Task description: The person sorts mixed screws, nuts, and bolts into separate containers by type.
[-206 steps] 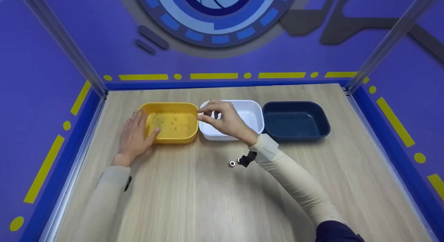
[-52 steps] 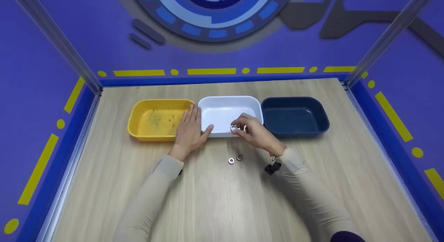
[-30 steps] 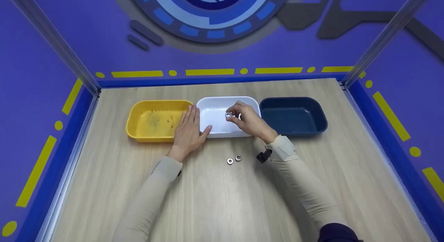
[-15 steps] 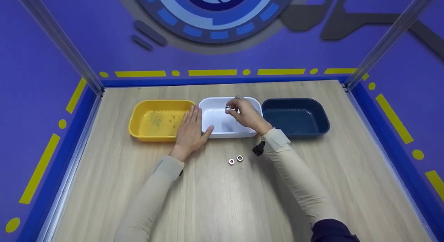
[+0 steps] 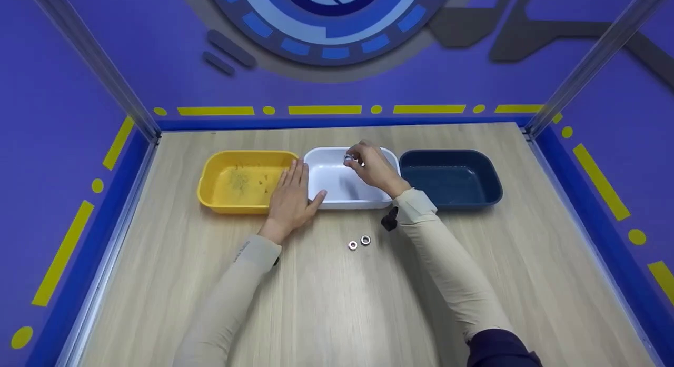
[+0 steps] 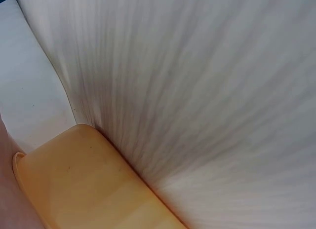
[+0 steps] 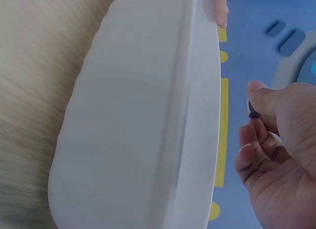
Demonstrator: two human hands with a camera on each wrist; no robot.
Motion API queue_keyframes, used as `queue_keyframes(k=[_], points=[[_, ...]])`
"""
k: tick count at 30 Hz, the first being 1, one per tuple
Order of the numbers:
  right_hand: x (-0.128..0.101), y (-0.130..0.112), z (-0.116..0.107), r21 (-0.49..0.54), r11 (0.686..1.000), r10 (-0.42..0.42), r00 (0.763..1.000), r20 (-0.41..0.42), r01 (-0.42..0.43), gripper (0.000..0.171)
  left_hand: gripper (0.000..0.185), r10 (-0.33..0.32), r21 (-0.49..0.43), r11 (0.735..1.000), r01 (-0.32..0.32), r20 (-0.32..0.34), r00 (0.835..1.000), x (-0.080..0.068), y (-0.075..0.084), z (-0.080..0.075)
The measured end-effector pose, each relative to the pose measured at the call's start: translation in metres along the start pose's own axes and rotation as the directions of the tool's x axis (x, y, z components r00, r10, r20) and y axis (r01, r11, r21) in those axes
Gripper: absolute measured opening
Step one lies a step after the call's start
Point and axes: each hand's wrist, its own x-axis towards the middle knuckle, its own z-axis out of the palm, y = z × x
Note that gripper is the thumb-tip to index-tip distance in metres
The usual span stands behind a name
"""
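My right hand pinches a small metal nut between thumb and fingers, over the white tub. In the right wrist view the nut shows dark at the fingertips, beyond the tub's rim. My left hand lies with straight fingers over the neighbouring rims of the yellow tub and the white tub, thumb spread along the white tub's front. From the left wrist only the edge of that hand shows beside the yellow tub. Two more nuts, one smaller and one larger, lie on the table in front.
A dark blue tub stands at the right end of the row, close against the white one. Small dark marks or bits show on the yellow tub's floor. Blue printed panels wall in the wooden table at the back and both sides.
Earlier the left hand was at the yellow tub's left side; it now spans the yellow and white rims. The right hand has carried the nut from the white tub's front edge farther back over it.
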Motion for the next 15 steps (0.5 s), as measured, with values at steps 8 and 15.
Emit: queue_keyframes(k=[8, 15], points=[[-0.0007, 0.0041, 0.0007, 0.015, 0.996, 0.084, 0.996, 0.041, -0.085, 0.037, 0.094, 0.000, 0.005, 1.000, 0.000, 0.010, 1.000, 0.0000, 0.0006, 0.0002], [-0.0009, 0.0041, -0.0012, 0.016, 0.997, 0.080, 0.996, 0.032, -0.080, 0.037, 0.094, -0.004, 0.015, 1.000, 0.003, 0.013, 1.000, -0.0004, 0.0001, -0.0005]])
